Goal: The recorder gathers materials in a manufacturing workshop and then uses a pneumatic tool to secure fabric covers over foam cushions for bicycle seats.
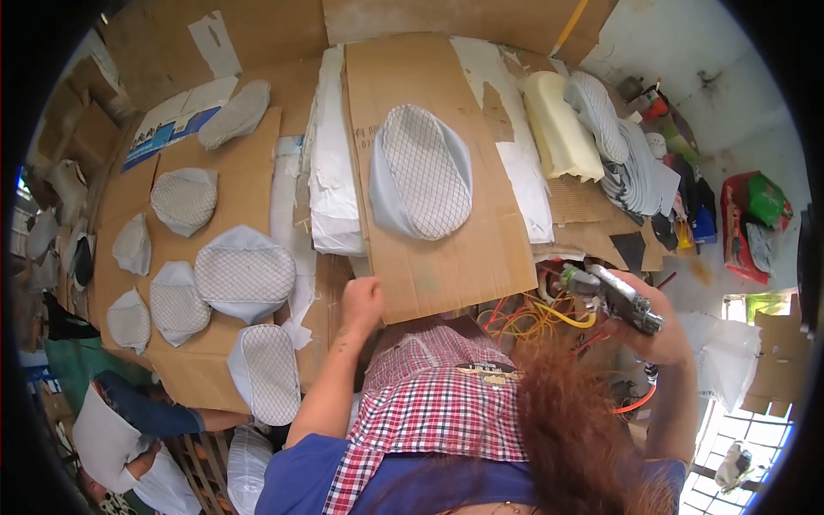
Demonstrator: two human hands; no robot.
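In front of me, a pale grey fabric piece with a quilted, diamond-patterned oval panel [427, 176] lies on a brown cardboard sheet [455, 279]. My right hand [657, 322], to the right of the sheet, is wrapped round a metal spray gun [625, 302] with an orange hose [639, 402] hanging below it. By the sheet's near left corner, my left hand [364, 302] is closed in a fist; whatever its fingers may hold is hidden. Similar quilted pieces [245, 273] lie spread on more cardboard at the left.
A cream foam block [562, 124] and a stack of grey fabric pieces [639, 172] stand at the back right. Tangled yellow hoses [532, 318] hang below the sheet. A red and green bag [755, 223] is at far right. Another person [116, 438] is at lower left.
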